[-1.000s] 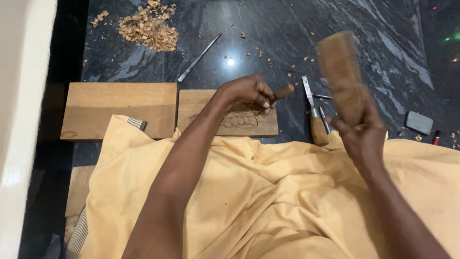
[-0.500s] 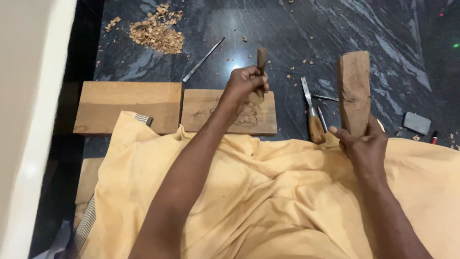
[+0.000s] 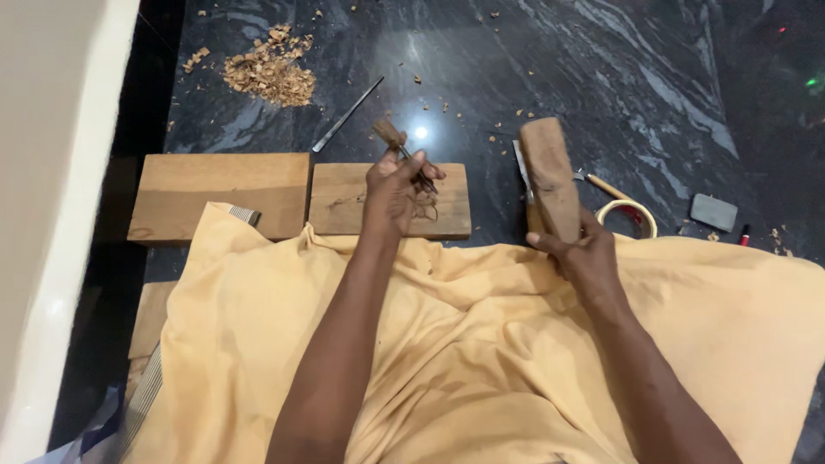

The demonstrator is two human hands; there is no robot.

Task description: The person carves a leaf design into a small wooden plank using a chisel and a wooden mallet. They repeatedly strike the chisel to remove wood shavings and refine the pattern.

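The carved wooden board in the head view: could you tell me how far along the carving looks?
Done: a small motif is cut into the wooden board, and a pile of shavings lies on the floor. In hand: the left hand holds a chisel over the motif, and the right hand grips a wooden mallet upright. Left: most of that board and the neighbouring plank look uncarved.

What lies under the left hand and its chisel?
The left hand holds a chisel over a small wooden board on the dark floor. Carved lines show beside the fingers; the rest is covered.
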